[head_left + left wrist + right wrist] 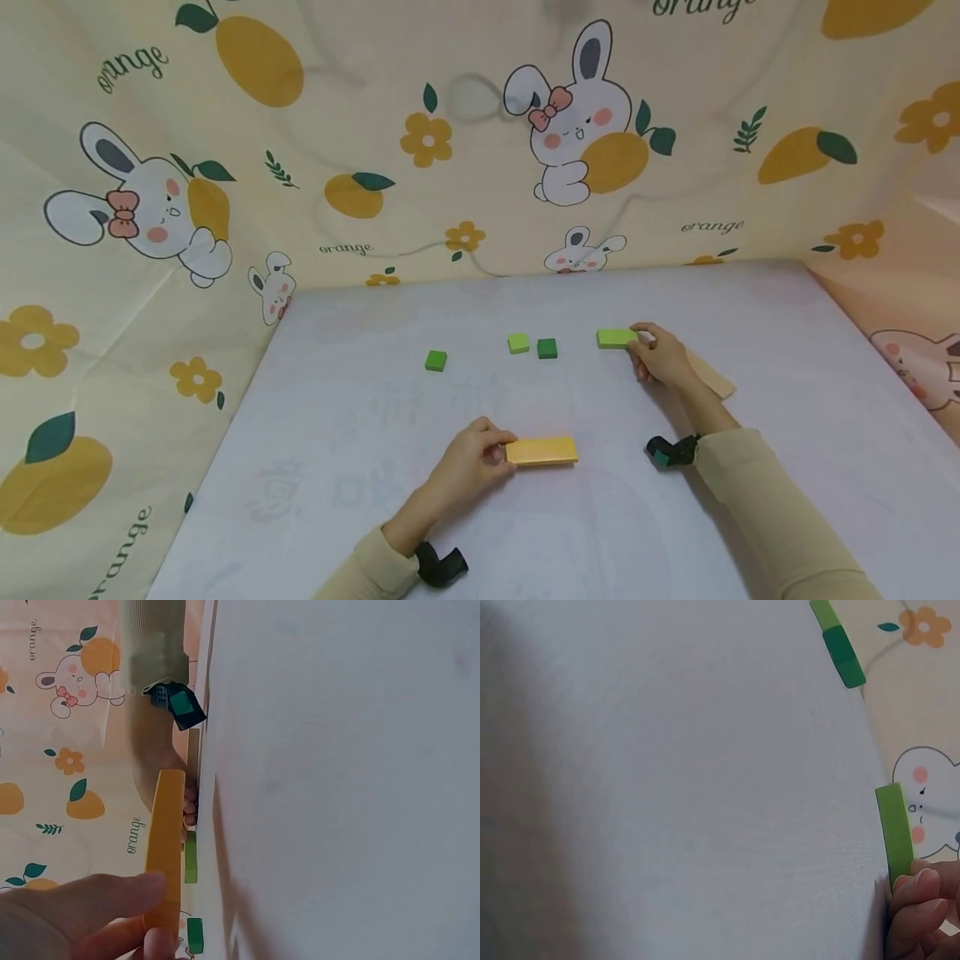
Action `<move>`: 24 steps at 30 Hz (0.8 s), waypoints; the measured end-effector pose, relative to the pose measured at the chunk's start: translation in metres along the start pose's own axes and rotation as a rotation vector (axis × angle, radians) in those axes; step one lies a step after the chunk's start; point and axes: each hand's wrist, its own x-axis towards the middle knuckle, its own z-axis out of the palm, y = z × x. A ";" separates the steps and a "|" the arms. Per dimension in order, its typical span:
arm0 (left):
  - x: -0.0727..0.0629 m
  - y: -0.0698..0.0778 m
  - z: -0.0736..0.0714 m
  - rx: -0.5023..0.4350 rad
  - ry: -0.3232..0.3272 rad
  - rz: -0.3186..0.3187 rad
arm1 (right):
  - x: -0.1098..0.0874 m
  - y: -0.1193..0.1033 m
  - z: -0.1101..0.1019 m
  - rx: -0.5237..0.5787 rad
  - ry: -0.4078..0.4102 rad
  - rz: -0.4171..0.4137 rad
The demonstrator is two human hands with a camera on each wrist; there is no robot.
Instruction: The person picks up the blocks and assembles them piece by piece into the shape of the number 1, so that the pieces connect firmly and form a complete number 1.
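My left hand (pixel 470 457) pinches the left end of a flat yellow-orange block (pixel 542 452) between thumb and fingers. In the left wrist view that orange block (pixel 166 847) stands out long and narrow from the fingertips. Farther back on the right, my right hand (pixel 663 357) pinches the right end of a light green oblong block (pixel 616 338). The right wrist view shows this green block (pixel 895 831) with thumb and fingers at its near end. A pale wooden strip (pixel 711 374) lies beside the right hand, partly hidden by it.
Left of the held green block lie a dark green block (pixel 547 348), a small light green block (pixel 518 343) and a mid-green block (pixel 436 361). They rest on a white table (pixel 337 467). A printed cloth (pixel 420 67) rises behind and at both sides.
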 end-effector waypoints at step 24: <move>-0.008 0.002 0.008 0.033 -0.084 -0.005 | 0.000 0.001 0.001 -0.020 0.002 -0.001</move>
